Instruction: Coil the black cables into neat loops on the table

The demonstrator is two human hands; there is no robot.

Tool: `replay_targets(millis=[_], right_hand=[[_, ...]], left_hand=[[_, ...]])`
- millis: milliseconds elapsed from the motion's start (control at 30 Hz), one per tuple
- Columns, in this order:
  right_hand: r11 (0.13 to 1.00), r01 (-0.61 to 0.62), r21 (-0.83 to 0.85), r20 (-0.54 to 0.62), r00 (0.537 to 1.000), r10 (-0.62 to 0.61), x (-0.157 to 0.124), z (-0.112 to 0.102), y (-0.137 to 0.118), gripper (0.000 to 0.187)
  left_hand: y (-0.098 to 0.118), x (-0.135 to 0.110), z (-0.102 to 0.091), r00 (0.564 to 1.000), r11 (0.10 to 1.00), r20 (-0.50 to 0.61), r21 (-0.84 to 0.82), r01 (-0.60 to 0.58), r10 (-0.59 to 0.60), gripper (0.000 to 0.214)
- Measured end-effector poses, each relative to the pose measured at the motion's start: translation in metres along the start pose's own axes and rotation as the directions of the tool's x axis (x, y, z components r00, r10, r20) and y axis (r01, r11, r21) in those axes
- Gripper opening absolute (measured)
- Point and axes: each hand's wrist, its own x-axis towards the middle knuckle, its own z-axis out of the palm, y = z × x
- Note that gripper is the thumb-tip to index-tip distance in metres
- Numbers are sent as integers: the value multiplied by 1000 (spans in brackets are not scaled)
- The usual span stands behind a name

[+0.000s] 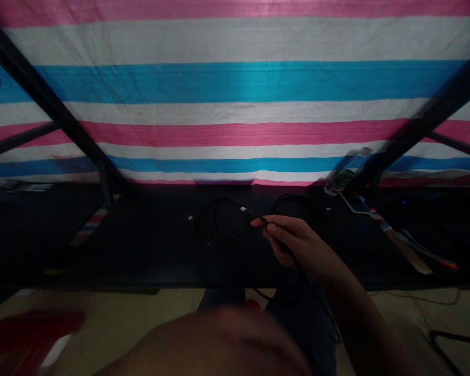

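Observation:
My right hand pinches a thin black cable between thumb and fingers, just above the dark tabletop. Beside the hand, a loop of black cable lies coiled, with small white tips showing on it. A second black coil sits just beyond my fingers. Whether the coils join the held cable is hard to tell in the dimness. My left hand appears as a large blurred shape close to the camera at the bottom, its fingers not distinguishable.
A pink, white and blue striped tarpaulin hangs behind black metal frame bars. A plastic water bottle lies at the table's far right, near a phone. A blurred red object shows bottom left, above a tan floor.

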Motion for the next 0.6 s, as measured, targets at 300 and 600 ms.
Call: replay_targets(millis=[300, 600], right_hand=[[961, 96, -261, 166, 985, -53, 19, -5, -49, 22], [967, 71, -245, 123, 992, -42, -8, -62, -21, 30]], left_hand=[[-8, 89, -74, 989, 847, -74, 527, -70, 128, 27], [-32, 61, -130, 800, 999, -600, 36, -8, 28, 37]])
